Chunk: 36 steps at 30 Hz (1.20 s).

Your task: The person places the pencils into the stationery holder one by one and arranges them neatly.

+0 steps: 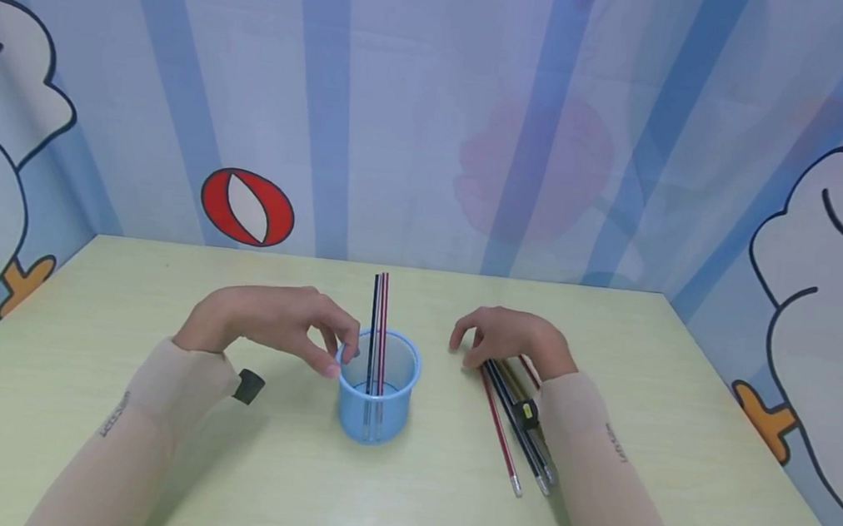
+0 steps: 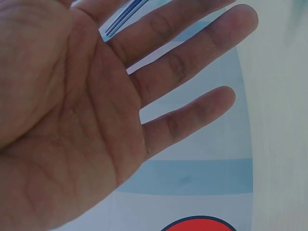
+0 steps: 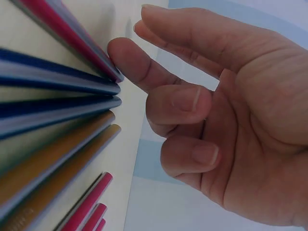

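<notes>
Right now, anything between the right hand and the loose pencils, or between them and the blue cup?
Nothing visible. The right hand hangs by the far ends of the loose pencils; bare tabletop lies between them and the blue cup. The left hand is at the cup's opposite side.

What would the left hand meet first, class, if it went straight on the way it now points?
Most likely the blue cup: its rim appears right at the left hand, perhaps already touched, though depth is unclear.
</notes>
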### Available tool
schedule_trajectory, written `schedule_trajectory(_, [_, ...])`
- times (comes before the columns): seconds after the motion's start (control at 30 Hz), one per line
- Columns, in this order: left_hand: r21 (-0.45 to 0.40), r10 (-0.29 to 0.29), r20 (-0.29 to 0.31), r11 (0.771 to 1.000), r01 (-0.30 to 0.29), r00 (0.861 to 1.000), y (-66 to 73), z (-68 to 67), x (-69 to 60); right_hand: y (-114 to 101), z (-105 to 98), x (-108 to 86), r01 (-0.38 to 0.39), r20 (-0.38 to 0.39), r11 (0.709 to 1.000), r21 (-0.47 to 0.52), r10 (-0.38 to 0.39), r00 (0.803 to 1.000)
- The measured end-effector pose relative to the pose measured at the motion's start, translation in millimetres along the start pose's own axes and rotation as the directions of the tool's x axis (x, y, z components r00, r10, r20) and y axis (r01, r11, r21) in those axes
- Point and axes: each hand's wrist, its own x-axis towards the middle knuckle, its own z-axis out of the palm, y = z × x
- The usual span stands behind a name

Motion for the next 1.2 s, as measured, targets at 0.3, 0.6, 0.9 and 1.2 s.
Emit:
schedule_trajectory(0.3, [0.008,0.000,0.001,1.000,0.000,1.000,-0.3,-0.2,0.0,-5.2,4.7,3.7,-0.015,-0.002,1.000,-0.011,0.014,1.000])
schedule_trajectory(0.6, [0.006,-0.004,0.000,1.000,0.004,1.000,-0.6,-0.1,0.2,2.2,-1.7,-4.6,-0.051,-0.037,0.999,0.007,0.052,0.998])
schedule_trajectory(0.9, [0.008,-0.003,-0.003,1.000,0.003,1.000,0.2,-0.1,-0.9,3.3,0.7,-3.2,-0.082,-0.032,0.997,-0.012,0.082,0.996])
schedule_trajectory(1.2, [0.001,-0.005,-0.002,1.000,0.005,1.000,0.9,0.2,-1.1,1.9,1.2,-5.7,-0.133,-0.049,0.991,-0.018,0.132,0.990])
